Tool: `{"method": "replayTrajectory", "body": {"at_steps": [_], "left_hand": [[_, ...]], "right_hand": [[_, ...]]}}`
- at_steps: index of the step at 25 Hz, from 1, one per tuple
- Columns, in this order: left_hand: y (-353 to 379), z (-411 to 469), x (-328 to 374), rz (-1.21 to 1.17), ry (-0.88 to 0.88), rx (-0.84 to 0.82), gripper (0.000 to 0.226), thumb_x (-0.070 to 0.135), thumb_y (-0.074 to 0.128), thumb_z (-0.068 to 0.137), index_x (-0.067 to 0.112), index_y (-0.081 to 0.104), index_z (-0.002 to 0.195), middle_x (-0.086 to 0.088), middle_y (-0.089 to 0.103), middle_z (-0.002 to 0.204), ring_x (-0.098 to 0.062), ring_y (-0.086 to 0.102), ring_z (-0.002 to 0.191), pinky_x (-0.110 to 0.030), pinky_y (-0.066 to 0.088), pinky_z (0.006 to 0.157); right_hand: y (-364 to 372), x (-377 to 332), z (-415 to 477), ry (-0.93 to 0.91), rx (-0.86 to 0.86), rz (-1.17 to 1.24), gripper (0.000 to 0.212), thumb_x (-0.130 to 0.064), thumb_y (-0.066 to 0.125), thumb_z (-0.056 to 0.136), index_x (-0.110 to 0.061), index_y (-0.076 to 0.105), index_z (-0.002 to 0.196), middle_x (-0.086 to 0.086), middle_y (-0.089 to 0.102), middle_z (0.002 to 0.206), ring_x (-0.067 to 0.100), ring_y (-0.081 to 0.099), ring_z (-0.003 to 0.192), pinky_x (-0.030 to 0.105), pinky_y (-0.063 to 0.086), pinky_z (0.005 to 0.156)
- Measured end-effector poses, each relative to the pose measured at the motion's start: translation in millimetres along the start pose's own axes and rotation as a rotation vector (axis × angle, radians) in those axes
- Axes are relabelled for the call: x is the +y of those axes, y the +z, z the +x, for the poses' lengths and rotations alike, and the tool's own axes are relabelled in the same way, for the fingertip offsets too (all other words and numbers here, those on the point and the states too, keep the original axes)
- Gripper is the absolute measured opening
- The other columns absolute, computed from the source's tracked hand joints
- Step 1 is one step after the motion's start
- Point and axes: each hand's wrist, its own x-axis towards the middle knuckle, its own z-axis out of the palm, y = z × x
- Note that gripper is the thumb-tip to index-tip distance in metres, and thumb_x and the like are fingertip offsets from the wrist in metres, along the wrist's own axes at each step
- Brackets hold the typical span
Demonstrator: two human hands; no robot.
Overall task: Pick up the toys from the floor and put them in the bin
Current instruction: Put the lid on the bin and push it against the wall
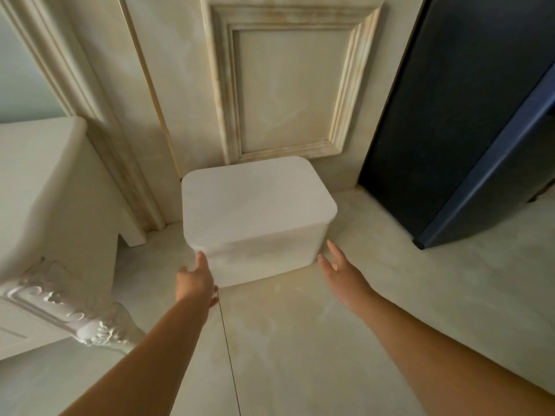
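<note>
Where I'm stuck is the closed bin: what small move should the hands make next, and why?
Probably bring the right hand in against the right side of the white rounded plastic bin, ready to lift its flat white lid. The lid sits on, so nothing can go in; the left hand touches the near-left corner, while the right, fingers open, is apart from it.

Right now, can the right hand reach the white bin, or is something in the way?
Probably yes. The right hand is open, its fingertips close to the near right corner of the white bin, with only bare floor between. The dark cabinet stands further right.
</note>
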Motion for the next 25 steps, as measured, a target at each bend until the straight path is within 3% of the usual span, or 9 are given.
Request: {"method": "replayTrajectory", "body": {"at_steps": [3,6,10,16,19,21,25], "left_hand": [[-15,-42,3,0.756,0.321,-0.104,0.067,0.057,0.034,0.096,0.014,0.032,0.148,-0.016,0.046,0.141,-0.034,0.05,0.125,-0.042,0.041,0.104],[-29,-102,33,0.971,0.583,-0.209,0.068,0.058,0.035,0.095,0.016,0.032,0.148,-0.014,0.04,0.148,-0.031,0.041,0.134,-0.04,0.034,0.109],[-57,-200,72,0.941,0.952,0.009,0.067,0.058,0.029,0.096,0.019,0.023,0.151,-0.005,0.027,0.157,-0.025,0.024,0.144,-0.044,0.025,0.116],[-88,-318,93,0.565,1.406,0.377,0.06,0.049,0.03,0.1,0.019,0.023,0.152,-0.004,0.021,0.16,-0.02,0.013,0.148,-0.045,0.011,0.121],[-90,-348,82,0.516,1.465,0.522,0.059,0.047,0.031,0.099,0.019,0.025,0.151,-0.005,0.024,0.159,-0.021,0.014,0.148,-0.051,0.012,0.119],[-90,-345,66,0.548,1.456,0.52,0.06,0.047,0.03,0.099,0.019,0.024,0.151,-0.005,0.022,0.159,-0.02,0.012,0.149,-0.054,0.012,0.118],[-94,-306,36,0.637,1.437,0.448,0.063,0.05,0.032,0.097,0.017,0.026,0.151,-0.006,0.022,0.159,-0.02,0.011,0.149,-0.056,0.016,0.117]], "right_hand": [[-30,0,-45,0.046,-0.07,-0.114,0.056,-0.05,0.032,0.1,-0.032,0.021,0.152,0.005,0.041,0.151,0.025,0.04,0.137,0.037,0.034,0.11],[-67,-27,-88,0.04,-0.118,-0.232,0.058,-0.051,0.032,0.099,-0.025,0.027,0.151,0.002,0.033,0.156,0.024,0.033,0.142,0.038,0.028,0.114],[-113,-96,-158,-0.112,0.042,-0.221,0.057,-0.048,0.033,0.1,-0.021,0.031,0.15,0.005,0.034,0.155,0.026,0.035,0.14,0.036,0.031,0.109],[-149,-160,-260,-0.544,0.62,-0.142,0.053,-0.041,0.035,0.101,-0.026,0.025,0.151,0.003,0.028,0.156,0.024,0.025,0.144,0.043,0.028,0.114],[-140,-160,-292,-0.693,0.841,-0.206,0.054,-0.038,0.037,0.1,-0.027,0.025,0.152,0.005,0.021,0.16,0.023,0.016,0.148,0.041,0.02,0.118],[-127,-148,-300,-0.741,0.934,-0.284,0.055,-0.035,0.041,0.099,-0.025,0.026,0.152,0.007,0.019,0.161,0.025,0.014,0.148,0.04,0.015,0.119],[-107,-107,-283,-0.627,0.835,-0.438,0.06,-0.037,0.043,0.098,-0.025,0.022,0.152,0.006,0.011,0.162,0.026,0.007,0.15,0.046,0.01,0.121]]}}
